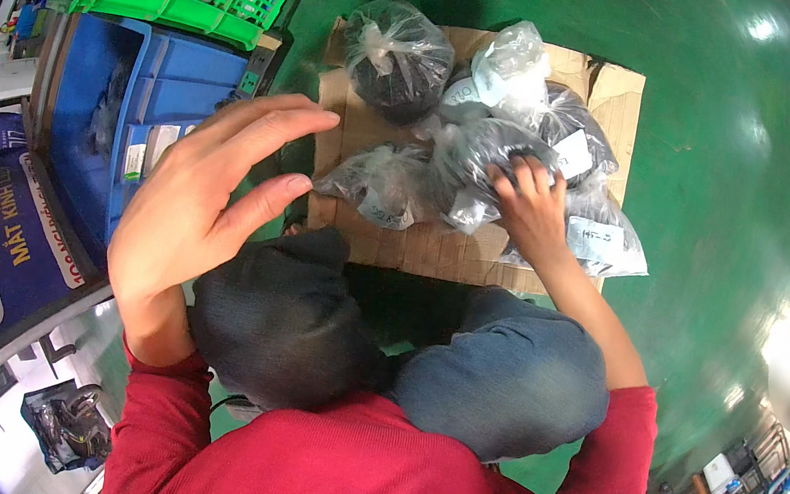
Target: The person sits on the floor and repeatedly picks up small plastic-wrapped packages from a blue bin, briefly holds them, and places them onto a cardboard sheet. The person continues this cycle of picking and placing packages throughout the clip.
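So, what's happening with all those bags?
A person in a red top has their right hand on a clear plastic bag with something dark inside. Other similar bags are bunched around it on brown cardboard over the green floor. The left hand is raised, open and empty.

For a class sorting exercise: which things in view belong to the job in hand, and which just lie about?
Likely in the job:
clear plastic bag under the right hand
other filled bags around it
cardboard beneath

Likely just lying about:
green basket
blue bin
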`<state>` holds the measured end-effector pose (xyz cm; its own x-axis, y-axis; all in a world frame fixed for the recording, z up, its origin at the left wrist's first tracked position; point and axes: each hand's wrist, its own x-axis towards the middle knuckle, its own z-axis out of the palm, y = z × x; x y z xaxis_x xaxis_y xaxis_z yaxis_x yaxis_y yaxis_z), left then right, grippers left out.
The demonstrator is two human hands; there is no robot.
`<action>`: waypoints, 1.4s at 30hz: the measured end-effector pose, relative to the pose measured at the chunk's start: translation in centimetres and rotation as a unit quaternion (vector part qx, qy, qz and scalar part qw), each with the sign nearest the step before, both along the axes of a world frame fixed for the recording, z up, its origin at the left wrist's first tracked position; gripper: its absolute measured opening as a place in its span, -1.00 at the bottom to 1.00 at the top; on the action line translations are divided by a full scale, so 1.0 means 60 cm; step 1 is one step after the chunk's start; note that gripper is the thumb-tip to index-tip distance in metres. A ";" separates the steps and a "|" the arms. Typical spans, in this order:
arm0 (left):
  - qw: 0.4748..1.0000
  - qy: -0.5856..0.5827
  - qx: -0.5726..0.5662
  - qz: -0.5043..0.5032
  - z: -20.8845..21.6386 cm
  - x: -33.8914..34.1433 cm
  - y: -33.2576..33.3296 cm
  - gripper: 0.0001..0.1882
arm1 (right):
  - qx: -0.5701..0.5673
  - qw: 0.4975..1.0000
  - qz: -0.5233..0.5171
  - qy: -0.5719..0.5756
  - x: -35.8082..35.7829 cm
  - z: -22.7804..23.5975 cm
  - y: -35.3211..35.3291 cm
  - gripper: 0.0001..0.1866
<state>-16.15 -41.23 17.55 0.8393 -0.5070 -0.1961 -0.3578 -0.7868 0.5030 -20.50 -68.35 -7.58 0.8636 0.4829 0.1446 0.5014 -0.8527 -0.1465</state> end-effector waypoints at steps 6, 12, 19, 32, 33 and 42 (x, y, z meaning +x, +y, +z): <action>0.999 -0.007 -0.005 0.039 -0.041 -0.007 0.081 -0.65 | -0.081 0.994 0.010 0.068 -0.061 -0.015 -0.059 -0.48; 0.996 0.019 -0.031 0.084 -0.064 -0.019 0.136 -0.66 | -0.099 0.966 0.011 0.238 -0.011 0.054 -0.052 -0.63; 0.986 0.055 -0.091 0.128 -0.074 -0.055 0.177 -0.63 | -0.074 0.954 0.071 0.280 0.184 0.094 0.088 -0.80; 0.971 0.070 -0.091 0.211 -0.075 -0.140 0.288 -0.65 | -0.063 0.976 -0.088 0.187 0.308 -0.003 0.339 -0.35; 0.970 0.074 -0.091 0.215 -0.079 -0.140 0.291 -0.65 | -0.067 0.975 -0.090 0.194 0.308 -0.026 0.334 -0.34; 0.965 0.053 -0.109 0.230 -0.091 -0.147 0.318 -0.67 | 0.269 0.920 -0.195 0.208 0.301 -0.111 0.201 -0.65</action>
<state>-24.95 -22.17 12.08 0.9670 -0.1234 -0.2229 0.0670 -0.7209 0.6897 -2.42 -56.30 -14.23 0.9907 0.0800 -0.1097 -0.0216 -0.7046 -0.7093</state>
